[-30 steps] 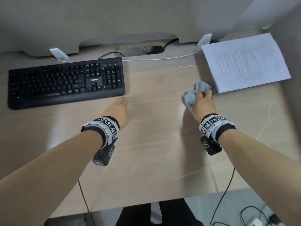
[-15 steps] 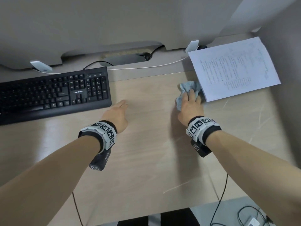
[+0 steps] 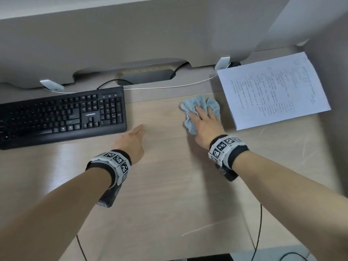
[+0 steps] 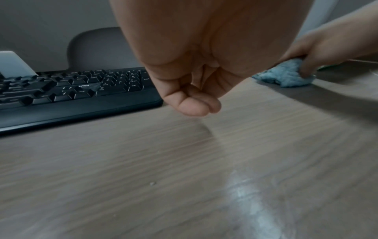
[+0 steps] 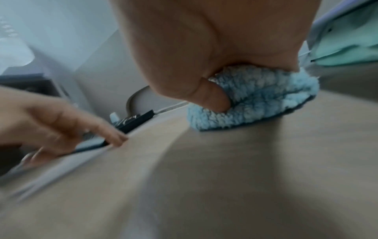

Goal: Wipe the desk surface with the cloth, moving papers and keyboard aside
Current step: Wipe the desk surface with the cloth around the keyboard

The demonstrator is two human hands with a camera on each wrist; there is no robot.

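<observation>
Fleecy blue cloth (image 3: pixel 199 110) is bunched under my right hand (image 3: pixel 205 125): the head view shows fingers spread flat on top, pressing it down between the two things already set aside, which I judge leaves this strip free for wiping. Only the right wrist view shows the thumb (image 5: pixel 214 98) tucked into the pile, so that grip pinches the cloth rather than merely pushing it. My left hand (image 3: pixel 131 142) holds nothing, fingers relaxed together, near the black keyboard (image 3: pixel 62 115) at the worktop (image 3: pixel 169 185) left. Printed papers (image 3: pixel 273 89) lie just right of the cloth. The left wrist view alone shows crumbs (image 4: pixel 152 183).
</observation>
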